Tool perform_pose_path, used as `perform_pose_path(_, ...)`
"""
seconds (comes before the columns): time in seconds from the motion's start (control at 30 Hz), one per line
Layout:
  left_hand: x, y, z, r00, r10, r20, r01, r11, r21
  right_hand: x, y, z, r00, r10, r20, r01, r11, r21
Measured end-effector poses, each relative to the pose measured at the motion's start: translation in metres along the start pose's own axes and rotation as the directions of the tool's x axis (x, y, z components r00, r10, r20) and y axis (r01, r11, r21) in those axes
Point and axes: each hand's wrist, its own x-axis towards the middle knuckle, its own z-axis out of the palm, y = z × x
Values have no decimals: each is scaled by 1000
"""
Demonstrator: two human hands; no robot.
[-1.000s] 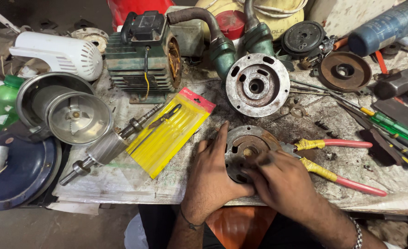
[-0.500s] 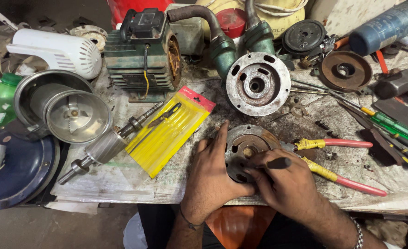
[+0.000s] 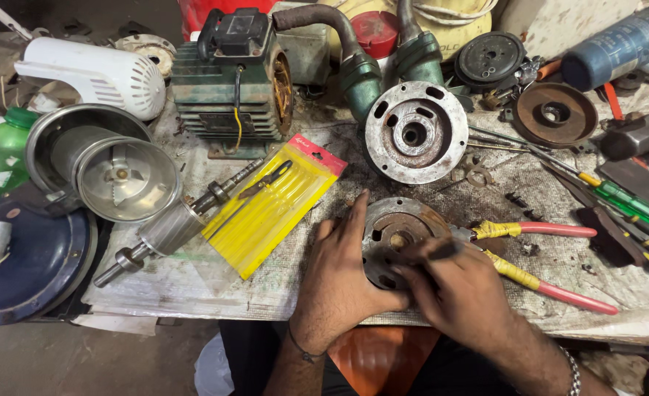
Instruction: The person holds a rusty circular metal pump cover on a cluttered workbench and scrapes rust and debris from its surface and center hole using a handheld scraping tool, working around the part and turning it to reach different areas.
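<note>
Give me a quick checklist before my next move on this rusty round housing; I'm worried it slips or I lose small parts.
1. Left hand steadies the rusty housing: ok.
2. Right hand grips the dark tool: ok, tip hidden.
3. Housing lies flat on the cloth-covered bench: ok.
4. Pliers within reach beside the housing: ok.
5. Loose screws kept together: not ok, scattered.
6. Housing's centre bore free of debris: cannot tell.
</note>
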Motion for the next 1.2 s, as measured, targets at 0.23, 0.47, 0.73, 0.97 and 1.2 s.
perform_pose_path(0.23, 0, 0, 0, 1000, -5, 13, 4, 1000, 16, 0, -2, -2, 999, 37, -5, -37, 999, 6)
perform_pose_path(0.47, -1, 1, 0, 1000, -4, 9, 4, 1000, 2, -3, 2, -6, 997, 72, 2, -72, 997, 32)
perform_pose_path(0.73, 0, 2, -1, 1000, 19, 2, -19, 1000, -3, -2, -1, -8, 996, 84, -7, -84, 996, 10)
perform_pose_path(0.97, 0, 4, -5, 998, -33, 50, 33, 999, -11, -1, -4, -13, 988, 50, -148, -35, 994, 105)
perform_pose_path(1.2, 0, 5, -9, 997, 16, 80, -13, 999, -42, -11, -3, -10, 912, 272, -307, -114, 887, 447)
